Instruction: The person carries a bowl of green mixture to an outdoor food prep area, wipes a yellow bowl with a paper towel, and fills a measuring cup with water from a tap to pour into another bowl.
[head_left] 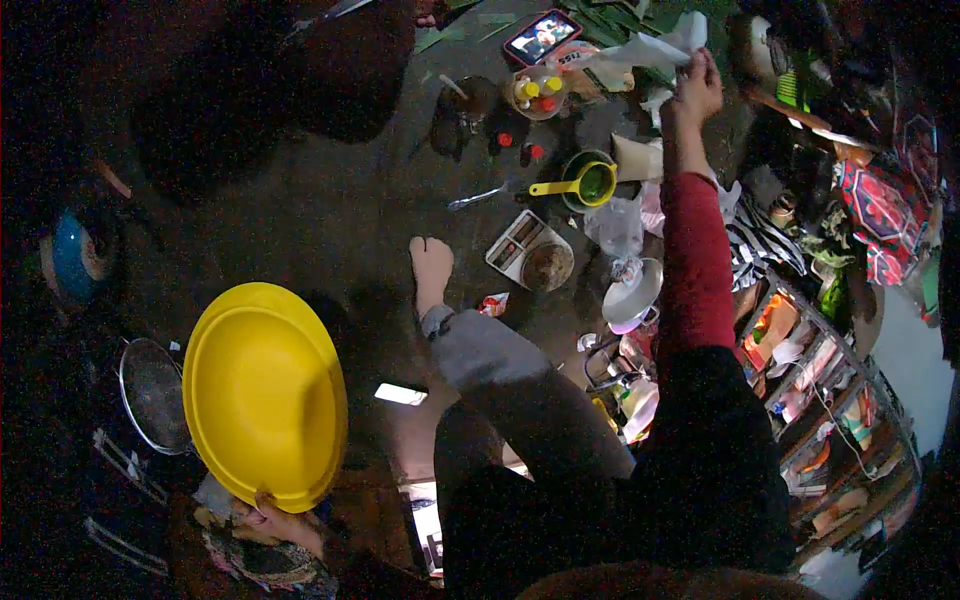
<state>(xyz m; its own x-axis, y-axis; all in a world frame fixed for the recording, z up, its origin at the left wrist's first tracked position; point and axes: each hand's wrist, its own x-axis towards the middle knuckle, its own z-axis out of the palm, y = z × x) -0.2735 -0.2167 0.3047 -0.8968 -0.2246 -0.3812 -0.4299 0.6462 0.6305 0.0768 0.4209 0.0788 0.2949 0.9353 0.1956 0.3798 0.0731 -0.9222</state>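
At the top right, my right hand reaches out in a red sleeve, its fingers closed on a crumpled whitish plastic bag. A large yellow basin stands tilted at the lower left, its round inside in view. At the basin's bottom rim, my left hand grips the edge; its forearm fades into shadow. Near the right hand lie a phone with a lit screen and a container of yellow-capped and red-capped bottles. A yellow strainer rests over a dark green bowl.
A kitchen scale with a round brown top, a fork and a white phone-like object lie on the dark floor. A metal sieve is behind the basin. Green leaves lie at the top; a cluttered rack stands right.
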